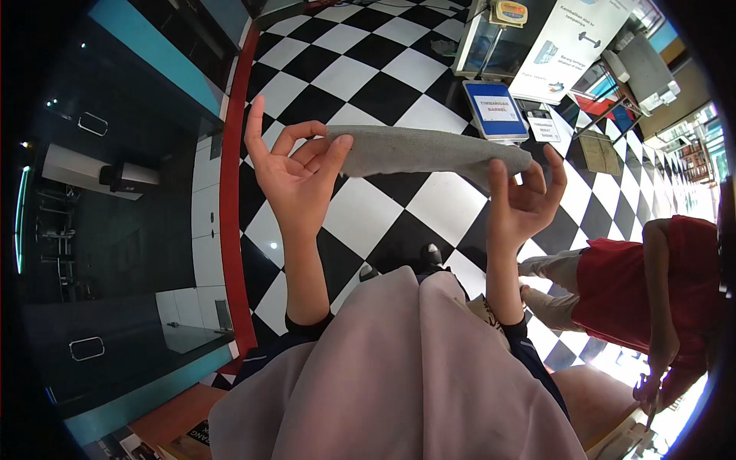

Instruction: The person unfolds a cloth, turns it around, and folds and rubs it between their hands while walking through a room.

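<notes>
A grey folded cloth (418, 149) is stretched out sideways in the air in front of me, above the checkered floor. At its left end, my left hand (299, 157) pinches the cloth between thumb and fingers, with the index finger pointing up. My right hand (525, 192) grips the other end in the same way, its thumb on the near side and some fingers behind the fabric. The cloth's lower edge looks uneven and sags slightly toward the left.
Blue-topped floor scale (494, 111) with a sign stands ahead right, beside a white banner (571, 46). A person in a red shirt (632, 287) is close on my right. Dark glass doors (115, 184) line the left. The floor (376, 195) has black and white tiles.
</notes>
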The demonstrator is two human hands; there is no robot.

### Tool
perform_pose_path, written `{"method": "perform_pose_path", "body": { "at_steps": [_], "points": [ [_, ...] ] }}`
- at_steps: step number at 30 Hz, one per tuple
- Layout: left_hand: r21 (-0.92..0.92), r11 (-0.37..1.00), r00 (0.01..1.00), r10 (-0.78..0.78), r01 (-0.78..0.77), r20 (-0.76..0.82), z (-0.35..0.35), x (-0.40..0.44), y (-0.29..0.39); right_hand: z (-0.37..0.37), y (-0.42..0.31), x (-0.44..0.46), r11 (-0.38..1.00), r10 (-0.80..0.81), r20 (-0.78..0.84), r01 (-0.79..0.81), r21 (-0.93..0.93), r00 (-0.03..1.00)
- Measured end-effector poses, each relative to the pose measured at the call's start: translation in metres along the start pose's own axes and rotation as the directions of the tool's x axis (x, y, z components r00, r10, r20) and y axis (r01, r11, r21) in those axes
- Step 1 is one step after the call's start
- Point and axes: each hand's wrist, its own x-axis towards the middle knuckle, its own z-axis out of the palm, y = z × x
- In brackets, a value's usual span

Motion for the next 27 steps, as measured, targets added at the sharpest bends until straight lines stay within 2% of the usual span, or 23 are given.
{"method": "perform_pose_path", "body": {
  "at_steps": [1,3,4,5,7,9,11,13,15,16,17,19,20,23,25,27],
  "points": [
    [-0.003,0.999,0.999,-0.044,0.044,-0.006,0.001,0.001,0.001,-0.001,-0.001,0.002,1.000,-0.001,0.001,0.001,0.002,1.000],
    [-0.008,0.996,0.996,-0.084,0.084,-0.011,0.005,0.003,-0.003,-0.004,-0.002,0.006,0.969,0.244,0.057,-0.246,0.020,0.968],
    [-0.089,0.989,0.992,-0.123,0.119,-0.034,0.009,0.003,-0.013,-0.003,0.001,0.005,0.972,0.234,0.124,-0.231,-0.041,0.964],
    [-0.168,0.974,0.985,-0.166,0.154,-0.056,0.012,0.002,-0.022,-0.001,0.003,0.003,0.972,0.235,0.125,-0.232,-0.040,0.964],
    [-0.202,0.958,0.974,-0.220,0.206,-0.050,0.020,-0.003,-0.029,0.007,0.004,-0.001,0.959,0.280,0.187,-0.281,-0.024,0.941],
    [-0.303,0.902,0.942,-0.333,0.307,-0.038,0.026,-0.010,-0.033,0.011,0.000,-0.007,0.963,0.260,0.213,-0.268,0.011,0.942],
    [-0.361,0.896,0.954,-0.296,0.259,-0.051,0.036,-0.024,-0.031,0.010,-0.003,-0.011,0.990,0.142,0.347,-0.125,-0.071,0.927],
    [-0.424,0.884,0.977,-0.212,0.198,0.016,0.049,-0.040,-0.017,0.009,0.003,-0.015,0.996,0.000,0.455,0.042,-0.081,0.890],
    [-0.498,0.856,0.986,-0.076,0.140,0.148,0.064,-0.055,-0.019,0.015,-0.004,-0.018,1.000,0.010,0.478,-0.008,-0.007,0.878],
    [-0.370,0.926,0.982,0.003,0.068,0.188,0.066,-0.060,-0.018,0.018,-0.007,-0.018,0.996,-0.010,0.448,0.048,-0.074,0.894],
    [-0.372,0.926,0.982,0.002,0.070,0.189,0.067,-0.061,-0.018,0.017,-0.008,-0.017,0.996,-0.009,0.447,0.049,-0.076,0.894],
    [-0.510,0.860,0.965,0.111,0.026,0.236,0.069,-0.061,-0.018,0.016,-0.007,-0.015,0.981,0.162,0.369,-0.189,0.038,0.915],
    [-0.498,0.867,0.947,0.139,0.025,0.291,0.065,-0.060,-0.017,0.016,-0.008,-0.011,0.965,0.189,0.334,-0.238,0.112,0.924],
    [-0.467,0.884,0.909,0.171,0.029,0.380,0.060,-0.058,-0.019,0.013,-0.006,-0.006,0.943,0.274,0.290,-0.315,0.105,0.917],
    [-0.434,0.900,0.891,0.172,0.032,0.420,0.057,-0.056,-0.019,0.011,-0.003,-0.006,0.949,0.258,0.285,-0.297,0.102,0.923],
    [-0.332,0.943,0.877,0.178,-0.023,0.447,0.056,-0.055,-0.024,0.011,-0.004,-0.005,0.890,0.395,0.186,-0.425,0.166,0.900]
  ]
}}
